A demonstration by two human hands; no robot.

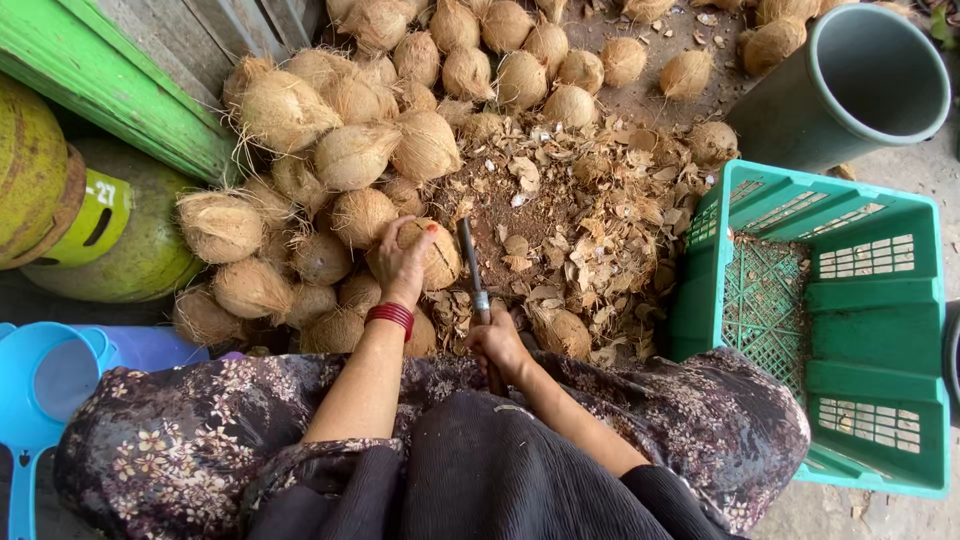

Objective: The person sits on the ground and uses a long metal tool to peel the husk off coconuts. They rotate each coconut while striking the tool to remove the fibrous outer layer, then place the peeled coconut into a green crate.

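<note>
The fingers of the left hand (400,262) are spread and curved over a round, brown, fibrous husked coconut (430,252), palm pressing on its near-left side, so the hand is clamped on the nut at the near edge of the heap. A band of red bangles (390,316) sits at that wrist. The right hand (497,345) is closed in a fist around the handle of a long, dark-bladed metal knife (472,265), whose blade points away from the body and lies just to the right of the held coconut, tip near the nut's upper right side.

To work this well, by my judgement, the holding fingers should stay on the far-left half of the nut, away from the blade's path, and the nut should be braced firmly against the ground so that it cannot roll.

Beyond the hands spreads a litter of pale brown husk chips and shell scraps (590,225). To the left and behind rises the pile of fibrous tan coconuts (330,130). On the right stands a green slotted plastic crate (870,300), a grey-green plastic bucket (860,80) behind it.
</note>
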